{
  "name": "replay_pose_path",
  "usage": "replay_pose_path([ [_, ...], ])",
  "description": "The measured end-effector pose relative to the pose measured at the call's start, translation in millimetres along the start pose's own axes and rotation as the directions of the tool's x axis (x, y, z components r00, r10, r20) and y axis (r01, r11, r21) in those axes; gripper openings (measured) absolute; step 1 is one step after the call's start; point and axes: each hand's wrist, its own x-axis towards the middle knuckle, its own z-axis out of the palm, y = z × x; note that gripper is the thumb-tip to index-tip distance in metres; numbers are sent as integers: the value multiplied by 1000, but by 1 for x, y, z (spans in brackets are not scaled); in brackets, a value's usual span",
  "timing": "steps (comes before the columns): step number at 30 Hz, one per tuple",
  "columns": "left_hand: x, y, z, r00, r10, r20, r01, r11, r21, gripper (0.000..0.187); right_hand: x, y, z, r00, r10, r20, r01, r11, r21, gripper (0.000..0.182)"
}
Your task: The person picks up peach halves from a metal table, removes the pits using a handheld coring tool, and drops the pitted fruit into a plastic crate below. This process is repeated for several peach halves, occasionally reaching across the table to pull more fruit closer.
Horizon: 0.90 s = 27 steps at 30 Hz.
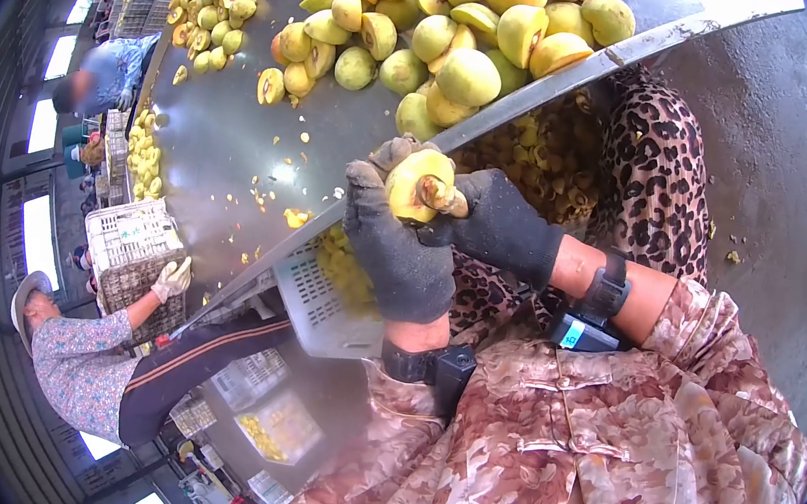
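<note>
My left hand (392, 251), in a dark grey glove, is closed around a yellow peach half (415, 171) with its cut face turned partly towards me. My right hand (507, 227), gloved the same way, is closed against the fruit's cut side. A brownish, knobbly piece (443, 196) shows at the peach's centre by the right fingers; I cannot tell what that hand grips. Both hands are just over the metal table's raised edge (517, 110). Beyond them lies a heap of peaches (467, 77), many of them halved.
Below the left hand stands a white plastic crate (311, 306) with yellow fruit pieces. Brown scraps (547, 149) lie under the table edge beside my patterned trousers (656, 162). A co-worker (97, 366) at left has a gloved hand on stacked crates (132, 244). Another person (108, 75) is farther off.
</note>
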Motion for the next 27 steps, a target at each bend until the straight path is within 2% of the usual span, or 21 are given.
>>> replay_pose_path([
  [1,0,0,3,1000,4,5,-5,1000,7,50,6,7,5,995,-67,-68,69,997,30,31],
  [4,-1,0,9,1000,14,-16,-15,1000,-22,49,5,2,1,997,41,-61,-42,999,-22,31],
  [7,3,-2,5,999,-16,-39,12,996,-91,49,3,-1,-1,997,68,-39,-66,997,42,31],
  [10,4,0,6,1000,-7,-1,6,993,-121,49,-5,-10,4,985,11,-169,16,987,157,31],
  [11,1,0,4,1000,-2,14,3,993,-118,49,-5,-10,4,990,8,-144,10,992,127,30],
  [13,3,-2,-2,1000,10,13,-9,997,-71,50,-1,-12,0,995,4,-97,2,998,63,29],
  [16,2,1,4,999,33,10,-33,999,1,51,-1,-14,0,997,52,-58,-47,995,90,28],
  [20,-4,7,20,993,98,-58,-96,995,34,55,-4,-14,7,980,-40,-194,76,980,182,24],
  [22,-6,9,17,992,121,22,-122,992,42,55,-5,-18,9,967,-39,-253,93,975,204,20],
  [23,-6,10,17,989,135,62,-138,989,44,56,-4,-20,7,966,-41,-254,95,974,204,20],
  [27,-8,18,26,985,173,-15,-170,979,114,56,-3,-25,5,970,-75,-233,118,977,177,21],
])
